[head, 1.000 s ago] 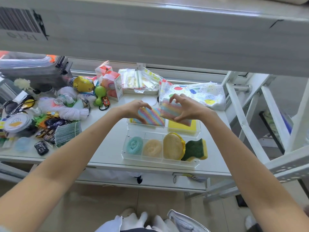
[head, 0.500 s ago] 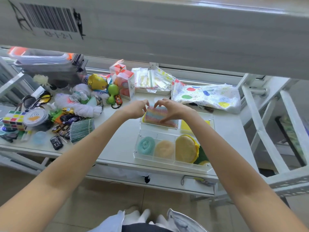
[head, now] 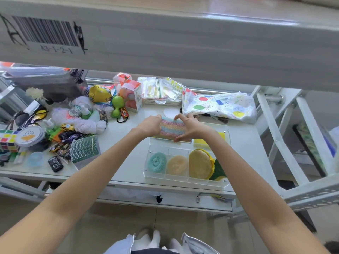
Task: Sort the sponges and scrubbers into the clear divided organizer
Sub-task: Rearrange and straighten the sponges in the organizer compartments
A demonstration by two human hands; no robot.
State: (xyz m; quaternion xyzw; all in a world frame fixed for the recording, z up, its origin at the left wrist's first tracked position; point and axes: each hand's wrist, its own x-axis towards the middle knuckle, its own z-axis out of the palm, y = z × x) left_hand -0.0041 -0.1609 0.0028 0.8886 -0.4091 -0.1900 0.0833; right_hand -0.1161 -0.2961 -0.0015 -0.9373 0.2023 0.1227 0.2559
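While both hands, left hand (head: pixel 151 125) and right hand (head: pixel 190 128), grip the pastel rainbow-striped rectangular sponge (head: pixel 171 128) over the back row of the clear divided acrylic organizer (head: pixel 183 177), its front row already holds a teal mesh scrubber (head: pixel 157 162), a peach mesh scrubber (head: pixel 177 165), a round tan yellow-rimmed scrubber (head: pixel 200 166) and a green-and-yellow sponge (head: pixel 218 171). Sorting looks nearly finished; this sponge is not yet released.

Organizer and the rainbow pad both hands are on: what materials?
Organizer: clear rigid plastic, likely acrylic; glossy see-through walls, contents visible. Rainbow pad: looks like soft woven mesh over sponge; fine dotted pastel stripes, matte. Core hidden.
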